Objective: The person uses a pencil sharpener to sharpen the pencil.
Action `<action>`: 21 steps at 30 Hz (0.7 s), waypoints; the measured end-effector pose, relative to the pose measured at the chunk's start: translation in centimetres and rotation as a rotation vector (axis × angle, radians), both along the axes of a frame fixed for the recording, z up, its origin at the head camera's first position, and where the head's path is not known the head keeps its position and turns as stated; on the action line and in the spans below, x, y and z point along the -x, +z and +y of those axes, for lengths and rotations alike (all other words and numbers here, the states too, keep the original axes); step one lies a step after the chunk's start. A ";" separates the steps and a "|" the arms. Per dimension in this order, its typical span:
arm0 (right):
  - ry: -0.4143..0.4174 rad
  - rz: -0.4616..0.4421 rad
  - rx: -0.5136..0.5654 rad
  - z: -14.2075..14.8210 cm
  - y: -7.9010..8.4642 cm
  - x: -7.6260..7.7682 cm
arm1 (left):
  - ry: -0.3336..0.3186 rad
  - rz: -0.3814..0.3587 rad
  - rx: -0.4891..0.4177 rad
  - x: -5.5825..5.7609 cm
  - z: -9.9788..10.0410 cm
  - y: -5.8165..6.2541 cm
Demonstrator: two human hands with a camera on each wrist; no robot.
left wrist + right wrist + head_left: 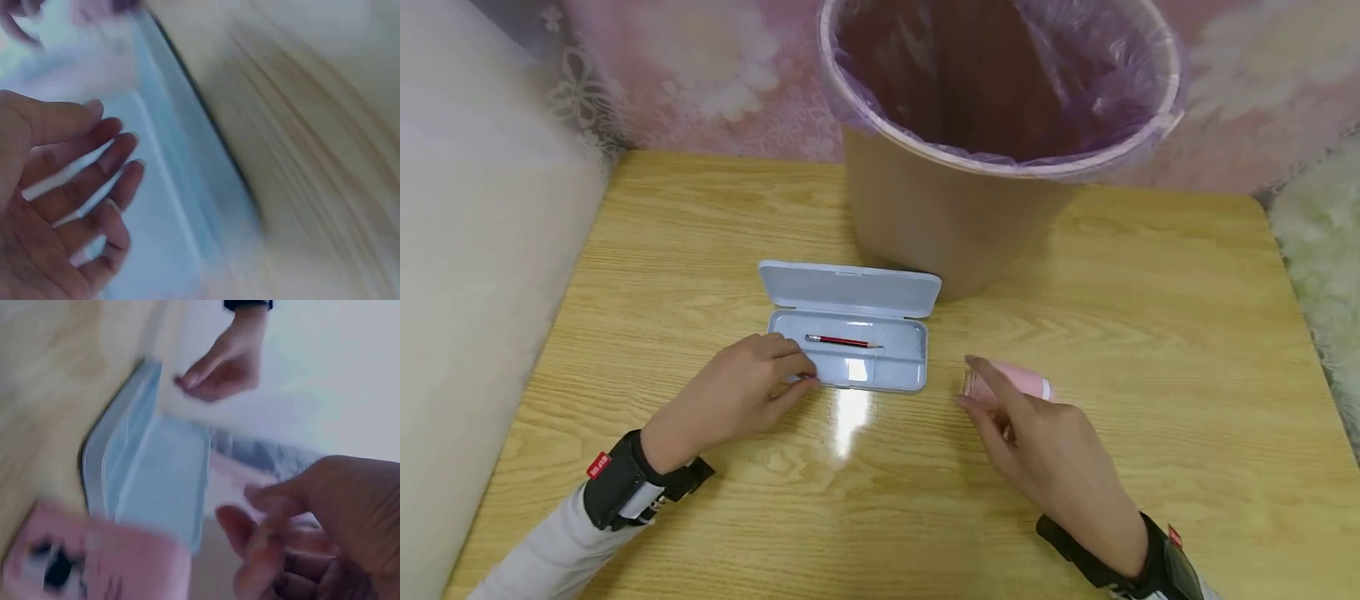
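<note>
A light blue pencil case [901, 374] lies on the table with its lid [853, 287] raised at the back. Inside its long rear compartment is a short red and black pencil [844, 341], tip to the right. My left hand [741, 387] is over the case's left front corner. Its fingers [125, 150] are loosely bent with nothing between them in the left wrist view. To the right of the case lies a small pink item [1026, 380] with a white band and a dark printed picture. My right hand [1052, 450] hovers close over it, thumb and forefinger apart, holding nothing.
A tall brown bin [955, 212] lined with a translucent purple bag [1120, 108] stands right behind the case. Flower-patterned pink covering [722, 75] rises beyond the wooden table's [700, 250] back edge. A white surface [482, 225] borders the left side.
</note>
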State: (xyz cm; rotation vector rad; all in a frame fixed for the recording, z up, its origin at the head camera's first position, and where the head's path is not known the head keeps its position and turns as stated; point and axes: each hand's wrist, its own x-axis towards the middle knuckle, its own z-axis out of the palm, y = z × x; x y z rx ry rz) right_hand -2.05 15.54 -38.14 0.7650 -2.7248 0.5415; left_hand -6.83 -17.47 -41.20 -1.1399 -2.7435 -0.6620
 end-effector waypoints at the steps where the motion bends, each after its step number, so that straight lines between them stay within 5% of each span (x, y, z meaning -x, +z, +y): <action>1: -0.056 -0.044 -0.009 0.5 0.2 -0.3 | -0.018 -0.006 -0.010 0.0 1.0 0.4; 5: -0.225 -0.231 -0.079 1.6 -0.1 -1.0 | -0.079 -0.065 0.002 0.3 5.1 1.6; 8: -0.269 -0.273 -0.079 2.0 -0.9 -0.9 | -0.104 -0.145 0.049 0.9 7.8 1.9; 15: -0.270 -0.203 -0.023 2.5 -1.6 -0.4 | -0.205 -0.312 0.192 0.3 12.1 2.6; 21: -0.291 -0.056 -0.074 3.0 -2.1 0.2 | -0.220 -0.274 0.231 0.1 13.4 2.9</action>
